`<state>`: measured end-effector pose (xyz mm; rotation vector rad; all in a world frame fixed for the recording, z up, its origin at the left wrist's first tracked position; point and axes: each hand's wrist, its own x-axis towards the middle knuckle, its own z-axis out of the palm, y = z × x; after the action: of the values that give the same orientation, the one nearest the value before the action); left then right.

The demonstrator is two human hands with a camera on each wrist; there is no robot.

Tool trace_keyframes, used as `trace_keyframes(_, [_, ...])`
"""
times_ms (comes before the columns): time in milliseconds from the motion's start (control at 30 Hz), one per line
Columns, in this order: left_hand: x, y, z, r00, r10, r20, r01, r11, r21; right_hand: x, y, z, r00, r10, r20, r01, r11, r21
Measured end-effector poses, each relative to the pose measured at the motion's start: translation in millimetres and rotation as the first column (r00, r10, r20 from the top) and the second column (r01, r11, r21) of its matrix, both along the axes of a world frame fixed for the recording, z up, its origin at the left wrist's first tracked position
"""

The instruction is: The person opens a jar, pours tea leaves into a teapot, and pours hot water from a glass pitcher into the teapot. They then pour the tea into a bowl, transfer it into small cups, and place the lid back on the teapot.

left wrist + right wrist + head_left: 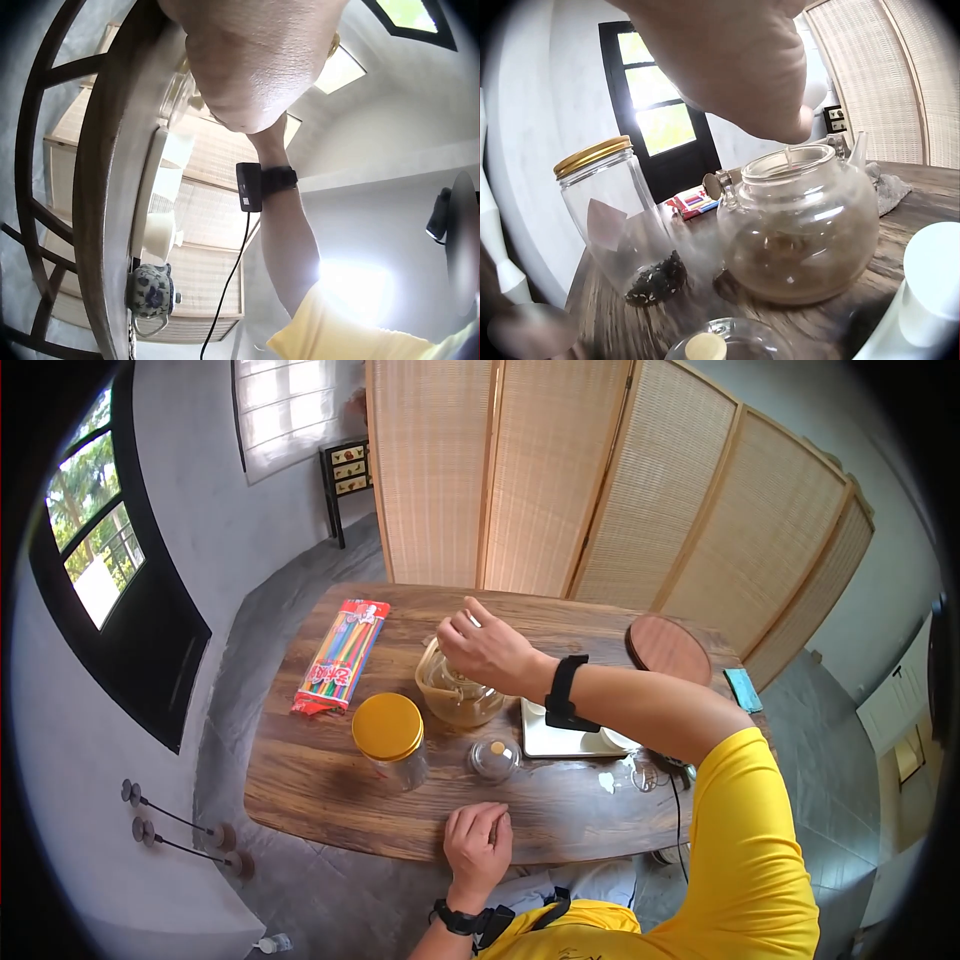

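My right hand [490,650] is over the mouth of a clear glass teapot [802,240] and pinches a thin pale stick [788,156]. The stick's lower end goes down into the teapot's opening; its upper part is hidden by the fingers. Cloudy brownish liquid fills much of the pot. Its glass lid with a wooden knob [495,758] lies on the table in front. To the left of the lid stands a clear jar with a gold cap [388,728], dark tea leaves at its bottom. At the near table edge rests my left hand [478,845], fingers loosely bent and holding nothing.
A packet of colourful straws [342,657] lies at the left of the wooden table [340,820]. On the right are a white tray [560,745] with white cups, a round wooden board [670,649] and a turquoise box [742,690]. A patterned teapot [150,291] stands beyond the tray.
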<state>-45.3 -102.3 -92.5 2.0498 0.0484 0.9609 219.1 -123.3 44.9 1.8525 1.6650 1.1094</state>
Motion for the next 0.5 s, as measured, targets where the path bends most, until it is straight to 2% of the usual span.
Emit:
trace_keyframes(133, [2,0,-1,0.999,-0.006,-0.045,0.003,0.997,-0.078,2,1,-4,1.000,0.014,-0.017,-0.013,1.000,0.028])
trace_keyframes(233, [7,3,3,0.997,-0.003,-0.081,-0.002,0.998,-0.060,-3,-5,5,0.931,-0.178,-0.318,0.198,0.980,0.032])
trace_keyframes(333, [23,5,25,0.993,0.054,-0.102,-0.052,0.998,0.026,-10,-31,14,0.733,-0.189,-0.653,0.415,0.885,0.209])
trace_keyframes(367, [31,8,24,0.993,0.058,-0.102,-0.053,0.997,0.047,-13,-43,17,0.648,-0.205,-0.734,0.485,0.853,0.190])
trace_keyframes(467, [56,14,25,0.977,0.090,-0.191,-0.067,0.990,0.121,-36,-84,14,0.419,-0.063,-0.906,0.609,0.760,0.228])
trace_keyframes(500, [63,16,24,0.972,0.093,-0.215,-0.058,0.985,0.165,-47,-100,10,0.392,0.001,-0.920,0.608,0.750,0.260])
